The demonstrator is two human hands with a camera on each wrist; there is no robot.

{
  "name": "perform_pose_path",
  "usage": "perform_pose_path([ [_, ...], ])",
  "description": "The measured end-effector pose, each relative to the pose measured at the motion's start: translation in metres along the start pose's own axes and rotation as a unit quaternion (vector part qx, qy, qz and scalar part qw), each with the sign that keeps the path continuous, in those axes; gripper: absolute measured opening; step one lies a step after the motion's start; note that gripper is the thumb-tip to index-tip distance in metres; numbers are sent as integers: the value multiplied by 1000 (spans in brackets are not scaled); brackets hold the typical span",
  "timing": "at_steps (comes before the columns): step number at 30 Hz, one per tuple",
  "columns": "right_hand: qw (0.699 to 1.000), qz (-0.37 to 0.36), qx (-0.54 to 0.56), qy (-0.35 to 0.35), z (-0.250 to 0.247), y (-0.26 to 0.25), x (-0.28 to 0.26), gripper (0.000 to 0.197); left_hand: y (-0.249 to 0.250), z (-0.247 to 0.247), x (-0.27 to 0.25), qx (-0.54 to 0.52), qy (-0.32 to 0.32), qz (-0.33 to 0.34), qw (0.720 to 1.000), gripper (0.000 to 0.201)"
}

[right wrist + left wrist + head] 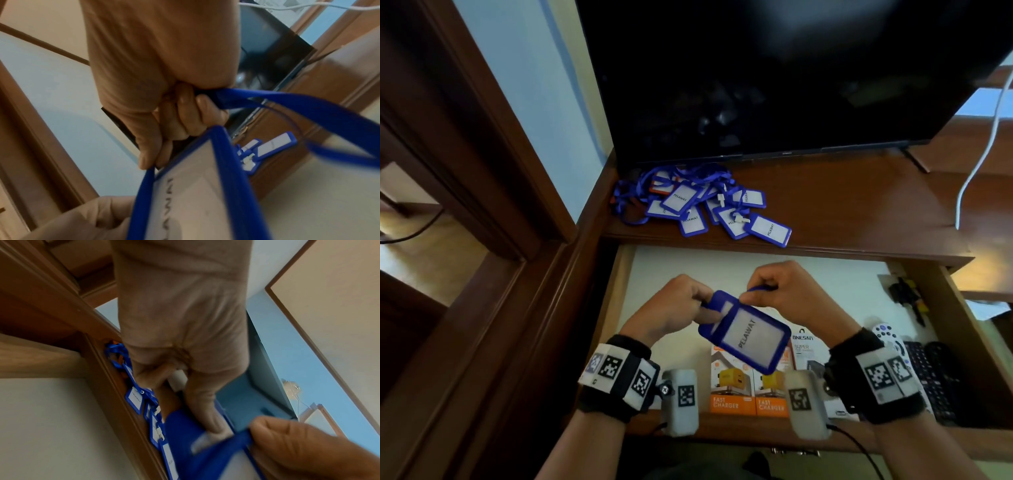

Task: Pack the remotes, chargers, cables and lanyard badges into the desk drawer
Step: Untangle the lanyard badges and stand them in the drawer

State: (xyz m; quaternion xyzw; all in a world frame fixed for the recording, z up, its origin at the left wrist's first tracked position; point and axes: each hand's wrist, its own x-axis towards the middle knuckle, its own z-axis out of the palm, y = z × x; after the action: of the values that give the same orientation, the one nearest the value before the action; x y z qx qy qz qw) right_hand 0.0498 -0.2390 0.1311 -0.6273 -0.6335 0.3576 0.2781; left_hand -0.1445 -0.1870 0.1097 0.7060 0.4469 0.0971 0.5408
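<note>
- The badge (745, 335) you are holding is a blue plastic holder with a white card inside, printed PELAWAT in dark letters; it hangs tilted, its top edge toward your left hand and its lower corner over the charger boxes (748, 387).
- A blue lanyard strap (287, 104) is attached to it; in the right wrist view the strap runs out of your fist and loops off to the right.
- Your left hand (677, 305) has its fingers curled round the badge's top left corner, gripping it.
- Your right hand (792, 291) pinches the strap just above the badge's top edge, fingers curled tight, close beside the left hand.
- Both hands hold the badge in the air above the open drawer (969, 329), over its pale floor and not touching it.
- On the desk top (859, 205) behind the drawer lies a pile of badges (702, 205) of the same kind, tangled in their blue straps, under the dark television (774, 75).
- Inside the drawer, the orange FAST CHARGER boxes sit at the front, a white box (804, 346) beside them, and remotes (914, 359) at the right.
- Your right wrist and its band cover part of the remotes and the white box.
- A small dark object (907, 294) in the drawer's right rear corner is too small to identify.
- Both wrist views are blurred; the badge's lower edge is cut off in them.
</note>
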Motion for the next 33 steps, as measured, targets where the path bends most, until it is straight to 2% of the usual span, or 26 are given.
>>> perform_pose_path([
  [3,996,10,89,-15,1,8,-8,14,-6,0,-3,-73,-62,16,995,26],
  [6,974,42,218,-34,5,22,-12,20,-8,1,-4,-164,-56,55,983,22],
  [9,952,69,298,-7,17,30,-13,21,-8,4,1,-242,1,71,968,20],
  [11,957,109,265,37,27,33,-11,32,-7,6,6,-278,54,65,957,20],
  [15,938,139,319,6,41,38,-2,38,2,14,14,-378,146,12,914,15],
  [17,950,134,281,-6,45,33,-1,39,5,15,19,-402,210,-32,890,14],
  [22,989,49,123,-67,39,10,-1,31,10,15,15,-260,345,-51,900,8],
  [25,994,-6,46,-104,24,-5,2,25,11,17,12,-150,376,-33,914,9],
  [28,994,-20,13,-103,8,-10,5,22,11,17,13,-24,335,-8,942,4],
  [30,996,-24,-14,-84,-2,-7,9,20,12,16,13,25,273,9,962,8],
  [33,997,-35,-51,-52,-11,3,13,18,17,14,11,104,189,21,976,13],
])
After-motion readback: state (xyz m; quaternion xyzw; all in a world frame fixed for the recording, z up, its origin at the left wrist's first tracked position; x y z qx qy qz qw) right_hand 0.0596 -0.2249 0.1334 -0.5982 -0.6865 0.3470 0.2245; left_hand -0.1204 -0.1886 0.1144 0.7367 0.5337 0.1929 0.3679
